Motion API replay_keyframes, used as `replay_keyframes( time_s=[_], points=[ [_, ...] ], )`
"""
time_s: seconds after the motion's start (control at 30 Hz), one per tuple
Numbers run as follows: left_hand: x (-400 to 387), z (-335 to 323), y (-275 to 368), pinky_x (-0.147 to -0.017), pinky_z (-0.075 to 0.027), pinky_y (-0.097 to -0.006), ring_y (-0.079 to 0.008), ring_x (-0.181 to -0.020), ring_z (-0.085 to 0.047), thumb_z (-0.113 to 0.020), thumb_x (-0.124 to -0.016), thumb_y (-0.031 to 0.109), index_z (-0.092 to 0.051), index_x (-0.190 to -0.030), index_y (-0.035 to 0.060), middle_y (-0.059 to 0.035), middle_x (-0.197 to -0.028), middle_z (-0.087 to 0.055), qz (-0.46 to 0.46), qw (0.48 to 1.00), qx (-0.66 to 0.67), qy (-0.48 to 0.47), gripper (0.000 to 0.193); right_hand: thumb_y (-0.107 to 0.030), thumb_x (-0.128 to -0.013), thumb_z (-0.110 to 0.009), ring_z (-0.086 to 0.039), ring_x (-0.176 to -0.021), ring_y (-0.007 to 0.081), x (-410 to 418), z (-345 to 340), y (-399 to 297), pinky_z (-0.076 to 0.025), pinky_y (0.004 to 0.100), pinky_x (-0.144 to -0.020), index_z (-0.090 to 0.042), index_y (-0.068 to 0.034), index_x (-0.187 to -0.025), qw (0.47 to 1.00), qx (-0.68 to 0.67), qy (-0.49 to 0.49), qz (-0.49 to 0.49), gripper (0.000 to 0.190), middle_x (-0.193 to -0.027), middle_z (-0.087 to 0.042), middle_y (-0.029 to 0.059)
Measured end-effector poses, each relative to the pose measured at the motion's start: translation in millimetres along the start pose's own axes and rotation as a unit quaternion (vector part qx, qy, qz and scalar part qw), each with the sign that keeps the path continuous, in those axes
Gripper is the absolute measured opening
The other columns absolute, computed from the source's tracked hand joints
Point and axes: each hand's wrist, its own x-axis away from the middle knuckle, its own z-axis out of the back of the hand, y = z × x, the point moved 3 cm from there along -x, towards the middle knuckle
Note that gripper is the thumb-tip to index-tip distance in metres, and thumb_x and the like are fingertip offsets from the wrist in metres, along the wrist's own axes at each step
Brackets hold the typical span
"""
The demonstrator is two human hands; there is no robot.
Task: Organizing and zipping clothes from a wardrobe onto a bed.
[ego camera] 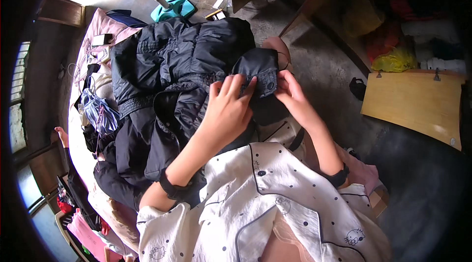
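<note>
A black padded jacket (177,52) with a zip and textured bands is spread before me. Its cuffed sleeve end (267,77), with a round snap or button, lies between my hands. My left hand (228,111) is palm down, its fingers and thumb closed on the sleeve fabric just left of the cuff. With thumb and fingers, my right hand (291,90) pinches the cuff's right edge; the fingertips behind the fabric are hidden. Dark lower parts of the garment (136,147) spread below and to the left, near my left forearm.
Hangers (86,63), a small box (102,39) and a blue-white striped cloth (97,111) lie left of the jacket. A stand with a turquoise base (173,7) is beyond it. On the right are a wooden panel (413,103) and a yellow plastic bag (394,59). Someone's bare foot (62,136) shows far left.
</note>
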Motion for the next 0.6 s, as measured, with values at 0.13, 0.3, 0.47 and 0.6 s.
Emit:
replay_keyframes(
  time_s=[0.13, 0.3, 0.47, 0.6],
  points=[
    [-12.5, -2.3, 6.1, -0.08, -0.037, -0.0316, -0.0292, -0.098, -0.045, -0.057, -0.072, 0.008, -0.049, -0.109, -0.0003, -0.0145, -0.104, -0.045, -0.005, 0.992, 0.105, 0.063, 0.039, 0.002, -0.081, -0.05, -0.048, -0.096, 0.0101, -2.4, -3.4, 5.1, -0.038, 0.0236, -0.081, -0.037, -0.002, -0.106, 0.996, 0.006, 0.037, 0.076, 0.029, -0.099, -0.052, 0.0074],
    [-18.3, -12.6, -16.5, -0.067, -0.04, -0.0268, -0.023, -0.077, -0.051, -0.055, -0.078, 0.006, -0.051, -0.098, -0.0011, -0.0126, -0.087, -0.051, 0.09, 0.952, 0.276, 0.096, 0.022, 0.0, -0.081, -0.052, -0.051, -0.093, 0.012, -0.7, -4.5, -5.3, -0.039, 0.0258, -0.081, -0.036, -0.002, -0.109, 0.99, 0.088, 0.003, 0.107, 0.033, -0.098, -0.052, 0.009],
    [-11.6, -39.5, -44.8, -0.059, -0.038, -0.0236, -0.0112, -0.064, -0.045, -0.051, -0.083, 0.008, -0.05, -0.092, -0.0017, -0.0074, -0.075, -0.052, 0.233, 0.851, 0.457, 0.11, 0.013, 0.002, -0.078, -0.053, -0.052, -0.096, 0.0127, 3.9, -3.0, -16.2, -0.038, 0.0255, -0.085, -0.041, -0.004, -0.115, 0.988, 0.112, -0.092, 0.056, 0.04, -0.101, -0.055, 0.0053],
    [-14.3, -58.1, -48.9, -0.064, -0.037, -0.0206, -0.0074, -0.068, -0.044, -0.05, -0.084, 0.008, -0.048, -0.093, -0.0018, -0.0047, -0.075, -0.051, 0.186, 0.813, 0.539, 0.117, 0.014, 0.002, -0.076, -0.056, -0.053, -0.094, 0.0136, -6.6, 2.0, -5.0, -0.04, 0.0261, -0.083, -0.052, -0.003, -0.103, 0.978, 0.178, -0.037, 0.101, 0.028, -0.1, -0.056, 0.0047]
  ],
)
